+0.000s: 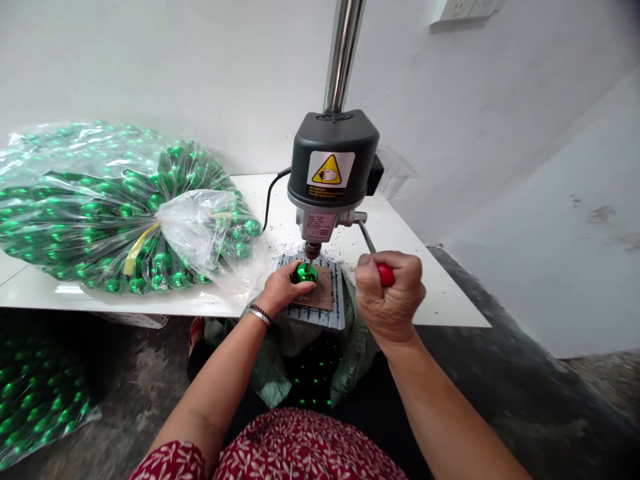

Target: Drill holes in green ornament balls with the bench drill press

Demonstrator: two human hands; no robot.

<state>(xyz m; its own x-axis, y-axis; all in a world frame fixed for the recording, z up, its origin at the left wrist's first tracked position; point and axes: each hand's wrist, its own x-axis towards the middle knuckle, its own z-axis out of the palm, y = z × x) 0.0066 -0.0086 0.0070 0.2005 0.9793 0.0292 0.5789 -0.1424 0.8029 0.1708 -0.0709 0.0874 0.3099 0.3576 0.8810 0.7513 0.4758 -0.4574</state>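
My left hand is closed around a shiny green ball, thumb and fingers on its sides. The ball sits on a brown board on the grey slotted base of a bench drill press. Just above the ball is the drill chuck; whether the bit touches the ball I cannot tell. My right hand grips the red knob at the end of the drill press lever.
A tied clear bag full of green balls lies on the white table at left. Another bag of balls is on the floor. Below the base, an open green sack holds balls. Dark shavings surround the base.
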